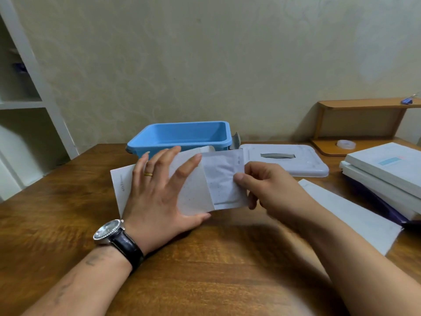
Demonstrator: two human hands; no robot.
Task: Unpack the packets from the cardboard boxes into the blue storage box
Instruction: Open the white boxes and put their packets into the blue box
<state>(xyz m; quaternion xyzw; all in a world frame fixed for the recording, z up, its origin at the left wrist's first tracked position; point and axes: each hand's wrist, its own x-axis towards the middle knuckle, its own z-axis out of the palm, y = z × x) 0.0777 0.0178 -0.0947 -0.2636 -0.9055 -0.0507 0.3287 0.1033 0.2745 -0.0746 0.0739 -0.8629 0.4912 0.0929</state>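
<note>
A flat white cardboard box (pixel 193 190) is held just above the wooden table in front of me. My left hand (pixel 159 192) grips it, fingers spread over the top and thumb under its lower edge. A silvery white packet (pixel 222 181) sticks halfway out of the box's right end. My right hand (pixel 259 185) pinches the packet's right edge between thumb and fingers. The blue storage box (pixel 180 135) stands open behind my hands, near the wall. I cannot see anything inside it from here.
The box's pale lid (pixel 303 165) with a grey handle lies to the right of the blue box. A stack of flat white boxes (pixel 387 174) sits at the right edge, another flat white box (pixel 355 215) in front of it. A tape roll (pixel 346 144) rests on a small wooden shelf.
</note>
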